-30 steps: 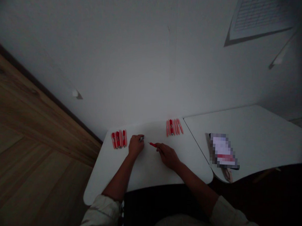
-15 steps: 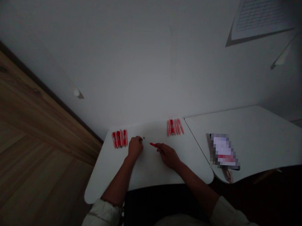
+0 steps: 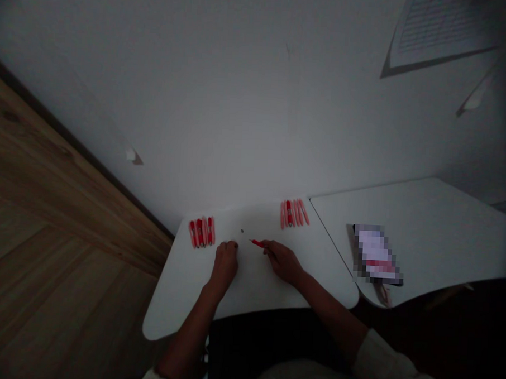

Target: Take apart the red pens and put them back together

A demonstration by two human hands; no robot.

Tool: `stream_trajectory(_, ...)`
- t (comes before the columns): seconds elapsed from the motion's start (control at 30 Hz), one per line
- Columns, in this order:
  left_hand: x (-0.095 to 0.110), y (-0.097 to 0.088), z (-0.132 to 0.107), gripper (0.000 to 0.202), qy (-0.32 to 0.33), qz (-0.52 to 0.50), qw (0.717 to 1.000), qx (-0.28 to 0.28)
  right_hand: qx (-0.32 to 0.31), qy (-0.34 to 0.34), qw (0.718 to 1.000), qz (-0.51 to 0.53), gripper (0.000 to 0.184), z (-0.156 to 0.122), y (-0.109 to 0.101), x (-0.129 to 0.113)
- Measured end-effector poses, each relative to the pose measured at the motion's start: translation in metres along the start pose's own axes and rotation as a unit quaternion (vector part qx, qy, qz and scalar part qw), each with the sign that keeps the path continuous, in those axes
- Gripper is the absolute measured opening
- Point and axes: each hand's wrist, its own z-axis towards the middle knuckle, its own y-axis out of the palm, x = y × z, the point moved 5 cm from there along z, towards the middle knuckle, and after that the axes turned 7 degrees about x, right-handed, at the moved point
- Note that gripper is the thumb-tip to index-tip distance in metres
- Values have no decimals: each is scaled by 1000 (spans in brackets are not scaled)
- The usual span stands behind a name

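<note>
My right hand [image 3: 282, 262] is closed around a red pen [image 3: 257, 243], whose thin tip points left over the white table [image 3: 257, 290]. A tiny dark piece [image 3: 241, 231] lies on the table just beyond the pen tip. To the left, my left hand [image 3: 226, 261] has its fingers curled down close to the tabletop. Something small and dark shows at its fingertips, too small to name. Left of that hand lies a row of red and pink pens [image 3: 201, 232]; another row of red and pink pens [image 3: 294, 213] lies at the table's back edge.
A second white table [image 3: 419, 230] adjoins on the right, with a tablet-like device [image 3: 378, 253], its screen blurred, near the seam. Behind the tables rises a grey wall [image 3: 223, 99] with a printed sheet [image 3: 444, 30] at upper right. Wood panelling [image 3: 69, 176] runs along the left.
My left hand has drawn back a little toward me, away from the tiny dark piece. The right hand and its pen have stayed almost still.
</note>
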Motion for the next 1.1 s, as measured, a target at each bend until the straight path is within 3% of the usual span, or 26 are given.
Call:
stream_trajectory(0.17,2,-2,0,29,15,-90,994,52,5,-1,1000,3,29,0,1,2)
stream_trajectory(0.3,6,-1,7,20,-6,-222,973,64,10,-4,1000,9,29,0,2,4)
stream_trajectory(0.43,15,6,7,20,-83,-359,929,18,32,4,999,31,28,1,-1,5)
stream_trajectory(0.5,27,10,5,17,-88,-407,909,-23,50,15,998,38,26,2,-4,5)
stream_trajectory(0.73,56,11,5,11,-34,-417,907,-51,42,27,999,21,17,4,-6,5)
stream_trajectory(1.1,59,8,4,12,-36,-447,892,-66,41,65,996,50,14,5,-5,11)
